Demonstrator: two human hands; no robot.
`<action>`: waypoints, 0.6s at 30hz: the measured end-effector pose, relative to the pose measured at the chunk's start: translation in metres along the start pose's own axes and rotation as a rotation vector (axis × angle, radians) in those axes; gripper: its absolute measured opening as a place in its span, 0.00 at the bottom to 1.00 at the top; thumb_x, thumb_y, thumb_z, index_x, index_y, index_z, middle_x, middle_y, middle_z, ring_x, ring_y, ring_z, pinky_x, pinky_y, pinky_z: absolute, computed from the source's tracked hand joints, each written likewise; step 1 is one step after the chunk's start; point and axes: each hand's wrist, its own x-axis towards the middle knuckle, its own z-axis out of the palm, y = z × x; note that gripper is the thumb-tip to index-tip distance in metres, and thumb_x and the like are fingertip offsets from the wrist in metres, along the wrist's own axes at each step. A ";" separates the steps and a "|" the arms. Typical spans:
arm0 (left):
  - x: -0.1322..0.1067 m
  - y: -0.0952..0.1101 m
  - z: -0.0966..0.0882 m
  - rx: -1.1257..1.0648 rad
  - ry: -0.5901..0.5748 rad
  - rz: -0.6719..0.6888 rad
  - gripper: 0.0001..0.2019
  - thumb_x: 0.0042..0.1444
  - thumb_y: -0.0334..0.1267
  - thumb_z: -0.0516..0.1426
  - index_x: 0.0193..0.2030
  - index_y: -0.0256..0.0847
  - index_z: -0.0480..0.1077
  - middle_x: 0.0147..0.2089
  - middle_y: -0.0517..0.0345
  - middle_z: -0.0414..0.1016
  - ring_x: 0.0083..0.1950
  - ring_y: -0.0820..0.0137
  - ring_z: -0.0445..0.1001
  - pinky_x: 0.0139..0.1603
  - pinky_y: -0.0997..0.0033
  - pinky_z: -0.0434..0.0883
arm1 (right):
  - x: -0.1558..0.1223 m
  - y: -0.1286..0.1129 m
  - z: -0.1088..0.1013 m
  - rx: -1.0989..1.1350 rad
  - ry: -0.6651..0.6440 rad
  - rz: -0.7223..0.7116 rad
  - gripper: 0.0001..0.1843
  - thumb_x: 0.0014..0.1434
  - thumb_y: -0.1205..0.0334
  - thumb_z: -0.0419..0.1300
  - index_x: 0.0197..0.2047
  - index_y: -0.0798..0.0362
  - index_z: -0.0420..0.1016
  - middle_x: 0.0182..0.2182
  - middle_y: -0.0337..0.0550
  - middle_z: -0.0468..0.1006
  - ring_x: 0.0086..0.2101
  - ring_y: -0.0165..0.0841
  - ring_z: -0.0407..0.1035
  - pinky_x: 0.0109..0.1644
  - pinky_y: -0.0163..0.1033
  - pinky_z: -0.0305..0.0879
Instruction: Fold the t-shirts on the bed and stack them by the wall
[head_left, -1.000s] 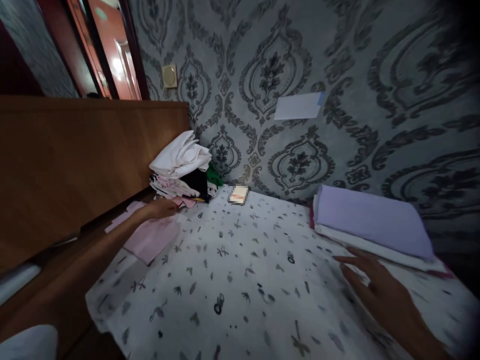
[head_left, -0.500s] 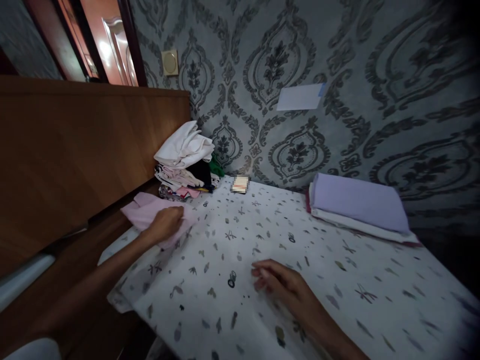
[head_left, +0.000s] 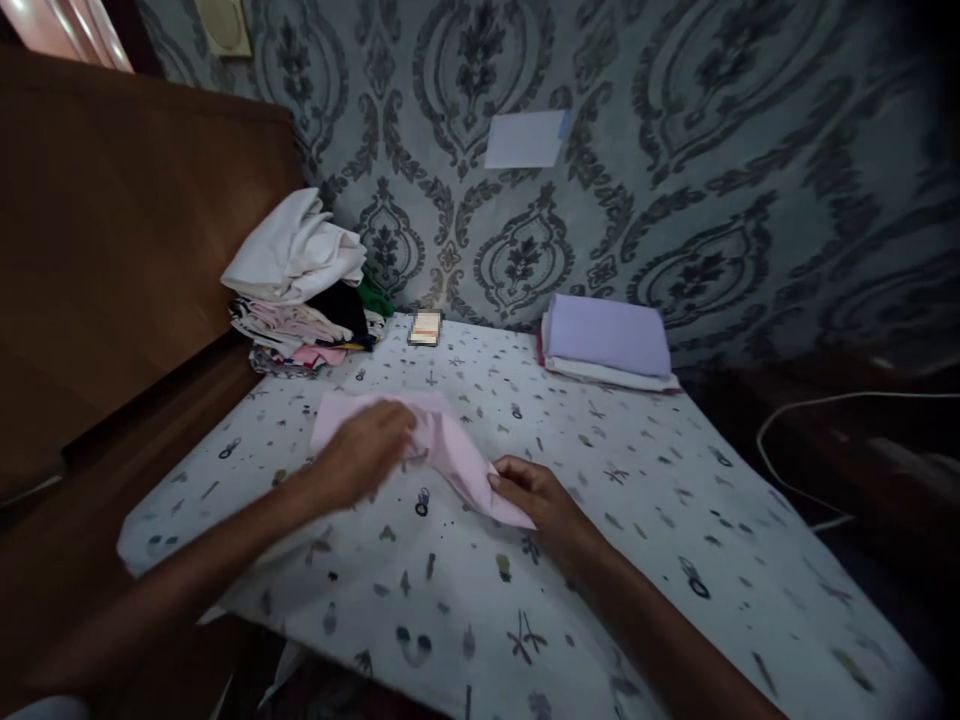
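A pink cloth (head_left: 457, 455) lies crumpled over the middle of the patterned white sheet (head_left: 442, 620), its narrow end pointing right. My right hand (head_left: 529, 490) pinches that right end between thumb and fingers. On the cloth's left part rests my left hand (head_left: 367, 450), fingers curled down on the fabric and slightly blurred. The exact grip of the left fingertips is partly hidden by the hand itself.
A pile of clothes (head_left: 300, 290) with a white cloth on top stands at the back left, beside a wooden panel (head_left: 135, 220). A small pixelated item (head_left: 425, 328) lies near the wall. Folded lilac fabric (head_left: 607, 335) is at the back right. A white cable (head_left: 847, 400) runs far right.
The pink cloth has come from the left edge to the middle in my left hand. My right hand, free before, now holds its right end. The view has turned right.
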 end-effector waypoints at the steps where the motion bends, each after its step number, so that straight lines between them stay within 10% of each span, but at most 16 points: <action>1: 0.009 -0.024 -0.002 0.105 0.034 -0.117 0.12 0.63 0.30 0.46 0.45 0.38 0.69 0.49 0.44 0.74 0.52 0.59 0.71 0.53 0.59 0.68 | 0.000 0.000 -0.001 -0.011 0.013 0.000 0.22 0.47 0.42 0.68 0.29 0.54 0.73 0.24 0.35 0.67 0.25 0.27 0.58 0.28 0.34 0.51; 5: 0.028 -0.103 -0.003 0.153 -0.142 -0.492 0.15 0.58 0.40 0.51 0.48 0.36 0.70 0.47 0.44 0.75 0.50 0.56 0.72 0.51 0.59 0.69 | 0.011 -0.010 0.007 0.004 0.041 0.004 0.19 0.50 0.44 0.66 0.28 0.53 0.72 0.26 0.36 0.69 0.29 0.29 0.62 0.32 0.35 0.56; 8: 0.019 -0.121 -0.004 0.021 -0.319 -0.506 0.16 0.54 0.46 0.53 0.42 0.38 0.72 0.37 0.53 0.75 0.40 0.61 0.73 0.40 0.67 0.68 | 0.029 -0.020 0.018 0.088 0.095 -0.016 0.18 0.48 0.47 0.67 0.34 0.52 0.73 0.31 0.37 0.72 0.34 0.31 0.66 0.36 0.35 0.62; 12: -0.009 -0.081 -0.032 -0.229 -0.434 -0.315 0.13 0.57 0.46 0.53 0.38 0.40 0.72 0.33 0.59 0.73 0.34 0.68 0.69 0.34 0.73 0.63 | 0.049 -0.027 0.029 0.202 0.056 0.061 0.27 0.41 0.57 0.72 0.47 0.50 0.73 0.36 0.39 0.74 0.37 0.33 0.69 0.41 0.37 0.66; 18: -0.042 -0.015 -0.091 -0.581 -0.908 -0.051 0.09 0.56 0.46 0.59 0.37 0.46 0.79 0.35 0.57 0.80 0.35 0.67 0.74 0.36 0.74 0.70 | 0.006 -0.047 0.015 -0.109 -0.280 -0.164 0.08 0.50 0.58 0.66 0.30 0.53 0.75 0.30 0.40 0.74 0.33 0.31 0.67 0.39 0.37 0.66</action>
